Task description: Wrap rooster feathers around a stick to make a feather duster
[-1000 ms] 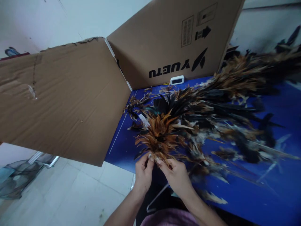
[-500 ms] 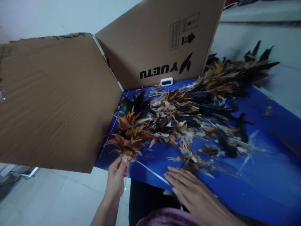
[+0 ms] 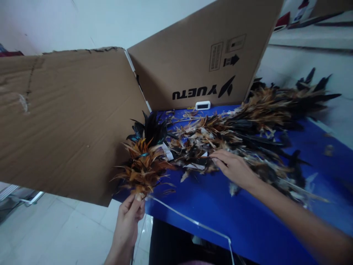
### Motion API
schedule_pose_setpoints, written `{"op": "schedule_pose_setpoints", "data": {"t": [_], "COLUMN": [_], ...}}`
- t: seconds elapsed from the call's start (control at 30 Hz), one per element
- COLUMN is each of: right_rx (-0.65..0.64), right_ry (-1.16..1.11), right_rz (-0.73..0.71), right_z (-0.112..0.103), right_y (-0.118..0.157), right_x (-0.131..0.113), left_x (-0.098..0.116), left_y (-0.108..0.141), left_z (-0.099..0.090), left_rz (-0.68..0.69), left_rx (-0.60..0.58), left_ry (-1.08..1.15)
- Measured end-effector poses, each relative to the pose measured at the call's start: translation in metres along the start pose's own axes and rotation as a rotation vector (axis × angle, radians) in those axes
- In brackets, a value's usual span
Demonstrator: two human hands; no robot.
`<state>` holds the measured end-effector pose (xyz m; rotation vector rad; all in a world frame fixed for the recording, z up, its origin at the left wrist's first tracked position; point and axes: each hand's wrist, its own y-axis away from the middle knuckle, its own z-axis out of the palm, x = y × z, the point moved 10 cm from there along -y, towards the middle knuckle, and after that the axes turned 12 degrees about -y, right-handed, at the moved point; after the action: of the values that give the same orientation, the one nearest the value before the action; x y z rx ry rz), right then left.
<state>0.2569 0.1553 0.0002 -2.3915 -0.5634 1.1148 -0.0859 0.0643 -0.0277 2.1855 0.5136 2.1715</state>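
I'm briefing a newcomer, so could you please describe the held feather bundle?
Find the blue table by the cardboard panels. By its near-left corner, the left hand pinches the feather bundle. Unlike the strewn feathers, it fans out orange-brown, topped with black.

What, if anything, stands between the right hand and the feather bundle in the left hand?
Loose feathers and white scraps lie on the table between the right hand and the feather bundle, apparently low enough for the hand to pass above.
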Motion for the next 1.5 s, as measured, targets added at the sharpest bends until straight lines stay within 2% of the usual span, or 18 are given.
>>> {"op": "schedule_pose_setpoints", "data": {"t": [0.07,0.13,0.2,0.3,0.4,0.53,0.7,0.8,0.87,0.97,1.03,1.1,1.23,1.33,1.43,1.5], "right_rx": [-0.038,-0.153,-0.236,-0.315,-0.364,-0.342,-0.173,-0.053,-0.067,-0.260,-0.388,-0.460,-0.478,-0.494,-0.555,-0.590], "right_ry": [0.052,0.135,0.177,0.179,0.168,0.166,0.272,0.309,0.242,0.101,0.091,0.154,0.265,0.262,0.231,0.201], "right_rz": [-0.061,-0.111,-0.133,-0.143,-0.120,-0.009,0.158,0.095,-0.056,-0.230,-0.246,-0.215,-0.146,-0.159,-0.200,-0.213], "right_z": [0.013,0.040,0.066,0.097,0.111,0.096,0.046,0.023,0.027,0.057,0.081,0.104,0.143,0.165,0.174,0.171], "right_y": [-0.013,-0.023,-0.033,-0.048,-0.062,-0.078,-0.087,-0.079,-0.066,-0.041,-0.030,-0.030,-0.050,-0.056,-0.046,-0.037], "right_x": [-0.026,-0.050,-0.064,-0.065,-0.051,-0.023,0.003,-0.010,-0.033,-0.066,-0.079,-0.082,-0.081,-0.085,-0.092,-0.096], "left_x": [-0.003,-0.005,-0.005,-0.003,-0.003,-0.007,-0.015,-0.017,-0.018,-0.018,-0.017,-0.016,-0.008,-0.007,-0.008,-0.009], "left_y": [-0.002,-0.003,-0.003,-0.001,0.002,0.003,-0.002,-0.004,-0.005,-0.004,-0.002,0.000,0.003,0.005,0.006,0.005], "left_z": [-0.002,-0.003,-0.006,-0.012,-0.018,-0.020,-0.013,-0.011,-0.013,-0.017,-0.021,-0.024,-0.028,-0.036,-0.044,-0.048], "left_rz": [-0.017,-0.021,-0.018,-0.011,-0.016,-0.034,-0.080,-0.087,-0.086,-0.087,-0.097,-0.103,-0.061,-0.058,-0.064,-0.068], "left_rx": [-0.002,-0.011,-0.008,0.017,0.036,0.038,0.014,0.012,0.016,0.029,0.044,0.056,0.057,0.091,0.122,0.132], "left_ry": [0.005,0.017,0.029,0.041,0.054,0.067,0.081,0.086,0.090,0.099,0.101,0.101,0.109,0.125,0.139,0.138]}}
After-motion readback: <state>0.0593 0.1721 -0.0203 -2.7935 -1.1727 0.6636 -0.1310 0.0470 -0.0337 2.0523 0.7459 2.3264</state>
